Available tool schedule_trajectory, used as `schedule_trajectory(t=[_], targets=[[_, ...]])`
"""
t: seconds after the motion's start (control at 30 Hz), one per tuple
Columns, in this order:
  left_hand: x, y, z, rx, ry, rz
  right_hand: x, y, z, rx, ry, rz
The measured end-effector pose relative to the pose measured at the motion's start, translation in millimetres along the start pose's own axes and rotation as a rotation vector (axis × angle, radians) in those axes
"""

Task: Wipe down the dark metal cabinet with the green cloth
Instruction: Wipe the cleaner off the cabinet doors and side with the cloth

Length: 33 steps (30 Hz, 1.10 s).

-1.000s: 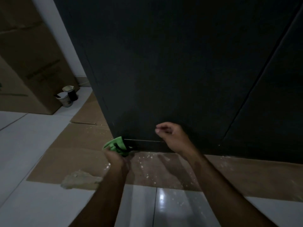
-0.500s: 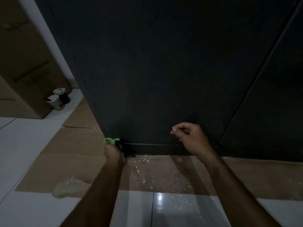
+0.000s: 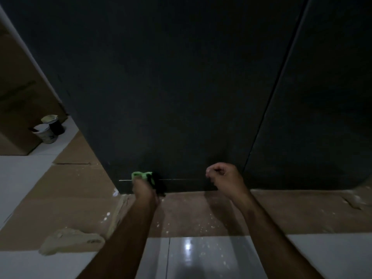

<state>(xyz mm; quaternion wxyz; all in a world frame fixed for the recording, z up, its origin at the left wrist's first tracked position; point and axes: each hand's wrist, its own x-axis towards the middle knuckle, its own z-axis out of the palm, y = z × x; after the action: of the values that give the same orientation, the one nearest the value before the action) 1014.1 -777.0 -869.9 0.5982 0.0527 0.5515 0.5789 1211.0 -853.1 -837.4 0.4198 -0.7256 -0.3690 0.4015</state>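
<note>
The dark metal cabinet (image 3: 181,87) fills most of the view, with a vertical door seam on its right side. My left hand (image 3: 144,188) grips the bunched green cloth (image 3: 141,175) and presses it against the cabinet's bottom strip near the left corner. Most of the cloth is hidden behind my fingers. My right hand (image 3: 225,178) hovers in front of the lower door, fingers curled in a loose fist with nothing in it.
Brown cardboard sheets (image 3: 66,188) speckled with white cover the floor below the cabinet. Glossy white tiles (image 3: 201,258) lie nearer to me. Two paper cups (image 3: 49,127) stand at the left beside a large cardboard box (image 3: 18,97).
My left hand has pushed the cloth closer against the cabinet's base, so less green shows. My right hand has shifted rightward along the lower door. The camera has moved nearer.
</note>
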Motion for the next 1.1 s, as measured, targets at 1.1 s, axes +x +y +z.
schedule_trajectory(t=[1.1], targets=[[-0.6, 85.5, 87.9, 1.506, -0.604, 2.475, -7.7, -85.3, 54.5, 0.403, 0.616, -0.075]])
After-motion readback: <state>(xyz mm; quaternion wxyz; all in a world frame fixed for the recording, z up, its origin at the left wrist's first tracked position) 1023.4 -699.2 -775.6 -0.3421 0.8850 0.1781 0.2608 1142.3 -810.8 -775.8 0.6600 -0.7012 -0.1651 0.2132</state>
